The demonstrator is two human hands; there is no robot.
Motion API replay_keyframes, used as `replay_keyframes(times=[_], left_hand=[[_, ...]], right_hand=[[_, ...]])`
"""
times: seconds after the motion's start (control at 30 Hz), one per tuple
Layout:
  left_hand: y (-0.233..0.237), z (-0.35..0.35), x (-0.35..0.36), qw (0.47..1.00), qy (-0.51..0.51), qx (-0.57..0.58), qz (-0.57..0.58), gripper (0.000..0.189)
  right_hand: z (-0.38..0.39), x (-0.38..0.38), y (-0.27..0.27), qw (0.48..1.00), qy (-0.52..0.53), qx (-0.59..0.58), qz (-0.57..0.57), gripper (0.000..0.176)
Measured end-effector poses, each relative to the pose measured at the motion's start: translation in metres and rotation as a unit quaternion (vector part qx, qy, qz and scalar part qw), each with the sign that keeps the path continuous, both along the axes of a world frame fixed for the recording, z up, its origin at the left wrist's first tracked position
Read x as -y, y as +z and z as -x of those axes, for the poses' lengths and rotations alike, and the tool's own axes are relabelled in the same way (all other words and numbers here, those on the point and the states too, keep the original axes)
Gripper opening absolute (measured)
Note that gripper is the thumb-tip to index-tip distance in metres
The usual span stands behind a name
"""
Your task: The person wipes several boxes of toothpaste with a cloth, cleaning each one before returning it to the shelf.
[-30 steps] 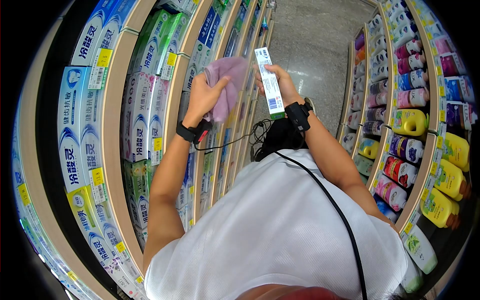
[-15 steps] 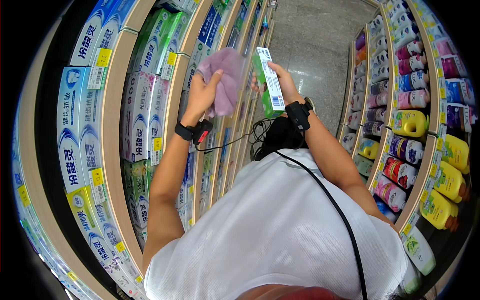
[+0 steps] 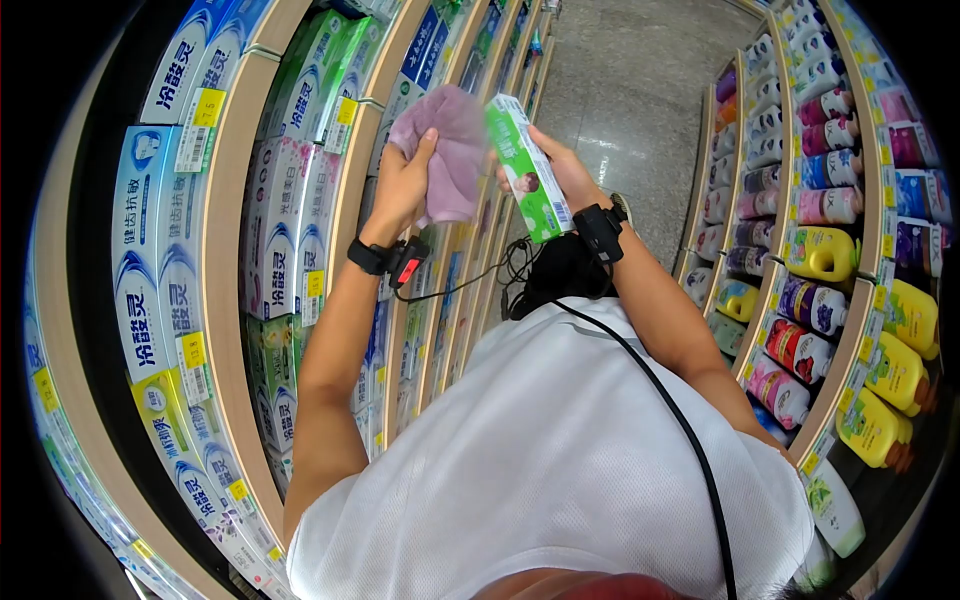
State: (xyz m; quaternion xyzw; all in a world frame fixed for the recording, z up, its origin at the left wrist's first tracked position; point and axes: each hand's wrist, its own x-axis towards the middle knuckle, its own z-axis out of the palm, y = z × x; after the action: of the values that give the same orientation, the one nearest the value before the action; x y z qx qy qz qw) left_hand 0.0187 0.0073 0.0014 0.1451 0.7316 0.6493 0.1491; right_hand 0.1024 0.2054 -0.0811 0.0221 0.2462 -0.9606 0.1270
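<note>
A crumpled purple cloth (image 3: 447,150) is pinched in my left hand (image 3: 403,190), thumb on top, in front of the toothpaste shelves. To its right, my right hand (image 3: 565,175) grips a green and white toothpaste box (image 3: 528,172) by its long side. The box is tilted, with its green front and a small portrait facing up and the white side with a barcode along the right. Its upper left edge is close to the cloth; whether they touch cannot be made out. Each wrist bears a black strap with a small device.
Shelves of toothpaste boxes (image 3: 145,240) line the left, with yellow price tags. Shelves of bottles (image 3: 822,250) line the right. Between them runs the grey floor (image 3: 630,90). A black cable (image 3: 665,400) crosses the white shirt, and another links to the left wrist device.
The box has turned in my right hand, showing its green front instead of mostly the white side, and has shifted slightly left. The cloth has been reshaped and raised slightly.
</note>
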Motion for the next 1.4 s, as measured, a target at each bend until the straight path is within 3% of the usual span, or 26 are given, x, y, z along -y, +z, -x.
replay_keyframes(times=[0.33, 0.43, 0.5, 0.53, 0.77, 0.83, 0.9, 0.97, 1.1, 1.17, 1.27, 1.4], left_hand=[[0.003, 0.008, 0.007, 0.97, 0.11, -0.183, 0.115, 0.031], [0.005, 0.003, 0.002, 0.967, 0.079, -0.211, 0.117, 0.033], [0.009, -0.007, -0.002, 0.974, 0.039, -0.175, 0.14, 0.034], [0.004, -0.005, -0.001, 0.968, 0.034, -0.191, 0.161, 0.033], [-0.006, -0.005, 0.005, 0.976, -0.028, -0.143, 0.162, 0.032], [-0.012, -0.011, 0.006, 0.974, -0.121, -0.052, 0.183, 0.032], [-0.006, -0.021, 0.0, 0.965, -0.141, -0.077, 0.207, 0.03], [0.001, -0.027, -0.002, 0.953, -0.228, -0.049, 0.194, 0.029], [0.016, -0.032, -0.005, 0.939, -0.29, -0.026, 0.184, 0.03], [0.03, -0.035, -0.007, 0.915, -0.369, 0.011, 0.161, 0.033], [0.031, -0.028, 0.001, 0.878, -0.432, 0.046, 0.202, 0.038], [0.037, -0.024, 0.004, 0.87, -0.452, 0.047, 0.194, 0.042]], right_hand=[[-0.005, 0.002, 0.01, 0.992, 0.072, 0.002, -0.108, 0.051], [-0.006, 0.012, 0.017, 0.993, 0.06, 0.041, -0.094, 0.049], [-0.006, 0.016, 0.024, 0.985, 0.058, 0.023, -0.158, 0.047], [-0.01, 0.021, 0.028, 0.988, 0.012, 0.047, -0.149, 0.039], [-0.008, 0.024, 0.016, 0.989, 0.003, 0.075, -0.128, 0.04], [-0.005, 0.022, 0.016, 0.979, -0.035, 0.157, -0.122, 0.041], [0.003, 0.013, -0.013, 0.987, -0.021, 0.104, -0.119, 0.042], [0.004, 0.013, -0.012, 0.98, -0.106, 0.161, -0.046, 0.042], [-0.001, 0.009, -0.014, 0.97, -0.14, 0.192, -0.045, 0.042], [0.001, 0.003, -0.024, 0.97, -0.137, 0.19, -0.065, 0.043], [-0.002, 0.001, -0.021, 0.969, -0.141, 0.187, -0.084, 0.045], [0.003, -0.002, -0.03, 0.977, -0.124, 0.169, -0.042, 0.05]])
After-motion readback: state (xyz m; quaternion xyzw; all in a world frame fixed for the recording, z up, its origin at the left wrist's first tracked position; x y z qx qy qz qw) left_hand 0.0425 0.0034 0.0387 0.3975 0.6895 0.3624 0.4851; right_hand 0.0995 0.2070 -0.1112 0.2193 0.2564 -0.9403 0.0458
